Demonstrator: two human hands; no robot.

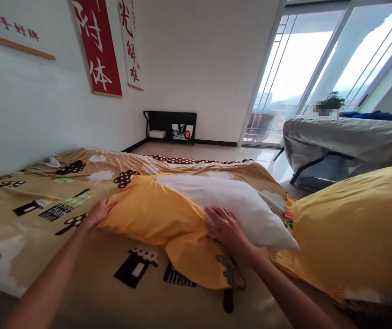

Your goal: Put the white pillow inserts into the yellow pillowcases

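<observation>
A white pillow (240, 201) lies on the bed, its left part inside a yellow pillowcase (151, 208). The right part of the pillow is bare, and the loose open end of the case droops toward me with a green leaf print. At the case's left corner, my left hand (100, 213) is closed on the fabric, its fingertips partly hidden. My right hand (225, 228) grips the edge of the case where it meets the white pillow, its fingers bent and resting against both.
The bed has a tan patterned blanket (89, 251). Close on my right rises another yellow pillow (357, 228). Beyond the bed stand a low black shelf (171, 119) by the wall and a grey-covered table (346, 139) near the glass door (285, 73).
</observation>
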